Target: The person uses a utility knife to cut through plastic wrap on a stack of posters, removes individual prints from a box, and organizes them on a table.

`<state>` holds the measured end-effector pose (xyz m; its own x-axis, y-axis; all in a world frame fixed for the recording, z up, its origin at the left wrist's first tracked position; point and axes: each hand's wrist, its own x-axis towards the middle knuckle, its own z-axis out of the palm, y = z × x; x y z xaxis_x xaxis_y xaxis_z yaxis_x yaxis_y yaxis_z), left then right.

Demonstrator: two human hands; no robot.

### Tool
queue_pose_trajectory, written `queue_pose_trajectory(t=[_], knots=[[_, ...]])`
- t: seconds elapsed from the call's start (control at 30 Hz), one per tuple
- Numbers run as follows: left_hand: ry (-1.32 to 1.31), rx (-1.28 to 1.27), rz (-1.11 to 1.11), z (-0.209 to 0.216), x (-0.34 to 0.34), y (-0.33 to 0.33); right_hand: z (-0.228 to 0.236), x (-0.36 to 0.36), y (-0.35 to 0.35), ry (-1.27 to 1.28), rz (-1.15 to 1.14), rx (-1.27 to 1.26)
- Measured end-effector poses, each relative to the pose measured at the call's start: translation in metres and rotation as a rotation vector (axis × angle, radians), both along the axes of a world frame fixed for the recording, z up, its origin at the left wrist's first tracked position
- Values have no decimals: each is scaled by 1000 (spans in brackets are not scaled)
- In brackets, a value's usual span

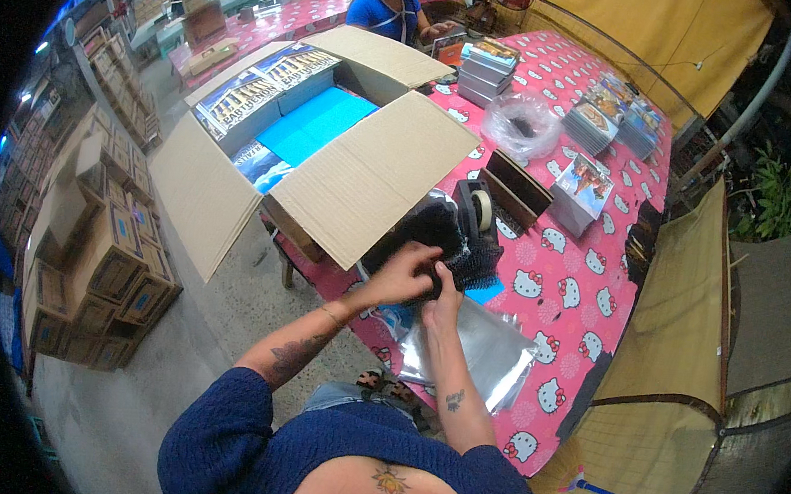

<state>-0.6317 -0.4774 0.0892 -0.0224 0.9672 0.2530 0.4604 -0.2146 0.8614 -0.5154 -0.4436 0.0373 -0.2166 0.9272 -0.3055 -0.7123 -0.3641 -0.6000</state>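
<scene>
My left hand (409, 273) and my right hand (445, 297) meet at the near edge of the table, fingers closed on a black mesh-like material (478, 265). It looks thin and textured; its exact kind is unclear. Just beyond the hands lies a dark, shiny heap (431, 227), partly hidden by the box flap. Beside that heap stands a black tape dispenser (475, 207) with a pale roll. Under my right forearm lies a stack of clear plastic sleeves (489, 352). A blue sheet (485, 292) peeks out between the sleeves and the mesh.
An open cardboard box (372, 178) with a blue sheet inside stands left of my hands. On the pink printed tablecloth (580, 344) are a brown holder (514, 193), a plastic-wrapped roll (522, 128) and card stacks (582, 193). Cartons (110, 257) fill the left; a person (387, 11) sits opposite.
</scene>
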Motion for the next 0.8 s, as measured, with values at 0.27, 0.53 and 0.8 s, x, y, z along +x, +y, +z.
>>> queue_pose_trajectory(t=[0.27, 0.53, 0.8], knots=[[-231, -332, 17, 1, -44, -43, -6, -11, 41, 191, -150, -196], [-76, -148, 329, -31, -62, -76, 33, 34, 44, 295, 176, 86], [327, 296, 621, -81, -87, -72, -19, 54, 2, 350, 81, -21]])
